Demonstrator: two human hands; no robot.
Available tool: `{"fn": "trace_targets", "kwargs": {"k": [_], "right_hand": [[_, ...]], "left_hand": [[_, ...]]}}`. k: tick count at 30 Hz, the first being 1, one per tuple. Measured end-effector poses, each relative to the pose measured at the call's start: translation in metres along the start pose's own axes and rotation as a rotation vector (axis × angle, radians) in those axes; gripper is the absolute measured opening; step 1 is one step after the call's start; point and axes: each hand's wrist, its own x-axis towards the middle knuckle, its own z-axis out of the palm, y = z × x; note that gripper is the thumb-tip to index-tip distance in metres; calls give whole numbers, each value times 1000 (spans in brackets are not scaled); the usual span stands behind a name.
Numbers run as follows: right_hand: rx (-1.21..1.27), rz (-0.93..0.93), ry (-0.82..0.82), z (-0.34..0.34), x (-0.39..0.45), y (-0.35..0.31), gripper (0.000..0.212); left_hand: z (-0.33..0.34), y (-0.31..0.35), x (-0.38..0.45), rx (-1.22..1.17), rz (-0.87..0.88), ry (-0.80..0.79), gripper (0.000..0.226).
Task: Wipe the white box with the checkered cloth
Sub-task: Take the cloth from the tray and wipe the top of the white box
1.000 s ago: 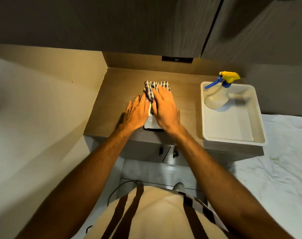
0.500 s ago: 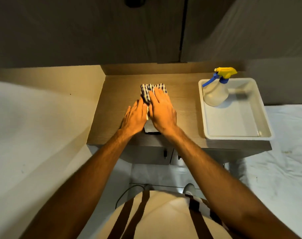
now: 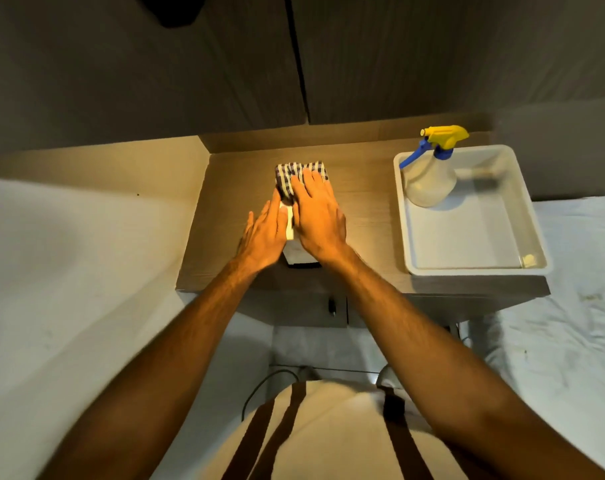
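Pressing flat with fingers spread, the right hand (image 3: 317, 216) holds the checkered cloth (image 3: 299, 176) on the white box (image 3: 296, 249), which stands near the counter's (image 3: 363, 216) front edge. The left hand (image 3: 263, 233), also open, rests against the box's left side. A spray bottle (image 3: 431, 174) stands in a white tray (image 3: 467, 268) at the right edge.

Cream top (image 3: 332, 431) w/ brown stripes

most of the white box (image 3: 296, 252) under both flat palms and the checkered cloth (image 3: 296, 174)
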Motion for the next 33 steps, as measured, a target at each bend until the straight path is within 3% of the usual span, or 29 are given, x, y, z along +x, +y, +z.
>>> {"fn": "trace_targets", "kwargs": {"k": [3,8,17,20,23,25,27,31,33], "right_hand": [[46,62,15,1,-6,1,57],[49,0,96,11,-69,-7,61],[-15,-28,24,5,-5,7,58],[35,-165,38,-5,-41,11,54],[11,-278,52,-15,-72,30,58],[29,-300,74,-21,-86,42,53],[156,-185,75,-26,-100,55,47],[617,583,179,-34,-103,77,35],[819,843,153,-24,-88,83,35]], "left_hand": [[0,-1,2,49,-22,-5,63],[-3,-5,0,67,31,-36,68],[-2,-2,2,48,-57,-45,57],[-2,-4,0,135,1,-51,61],[-5,-9,0,77,24,-61,75],[-5,-9,2,43,12,-60,73],[-6,-2,4,73,-13,-29,69],[-9,19,13,289,73,161,63],[-3,30,22,316,100,165,58]]}}
